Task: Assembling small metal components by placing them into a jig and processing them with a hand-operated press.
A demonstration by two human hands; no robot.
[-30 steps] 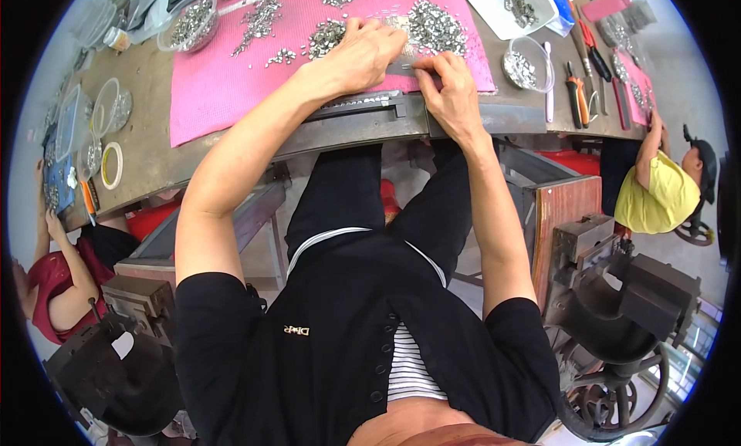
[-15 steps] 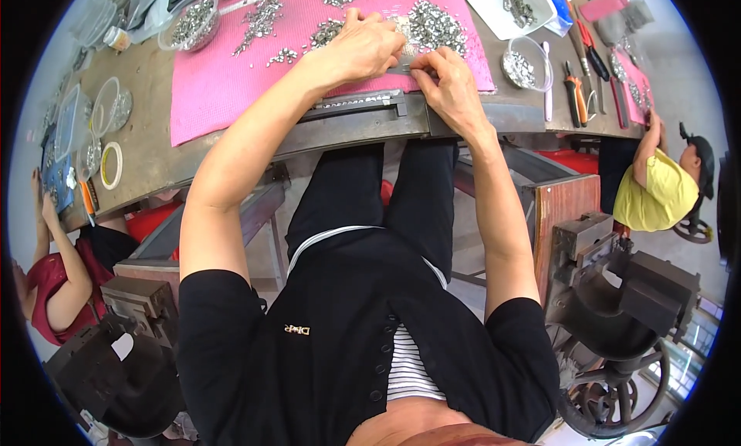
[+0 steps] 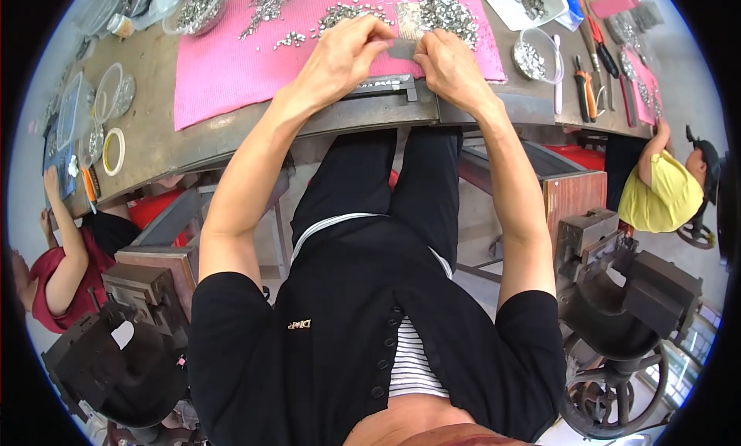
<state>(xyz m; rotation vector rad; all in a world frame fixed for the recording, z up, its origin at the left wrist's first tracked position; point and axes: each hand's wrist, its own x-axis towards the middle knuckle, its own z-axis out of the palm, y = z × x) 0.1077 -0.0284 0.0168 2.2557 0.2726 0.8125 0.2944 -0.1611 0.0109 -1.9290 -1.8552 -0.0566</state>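
Over the pink mat (image 3: 224, 79), my left hand (image 3: 340, 60) has its fingers bent and the thumb drawn toward the index finger. My right hand (image 3: 454, 69) is closed in a pinch just across from it. In the small gap between the fingertips lies a flat grey metal plate (image 3: 401, 49); whether either hand grips it I cannot tell. What the fingertips hold is too small to make out. Below the left hand, a metal bar fixture (image 3: 390, 86) with a row of small shiny pieces sits at the table edge, partly covered by that hand.
Piles of small metal parts (image 3: 449, 18) lie on the mat. A clear bowl of parts (image 3: 197, 12) stands left, a clear cup of parts (image 3: 531, 60) right. Beyond it are orange-handled pliers (image 3: 584, 91). Co-workers sit at both sides, one in a yellow shirt (image 3: 660, 191), one in red (image 3: 69, 284).
My left hand has drawn back from the parts pile, down and left toward the fixture. My right hand stays near the grey plate. The whole view has shifted slightly.
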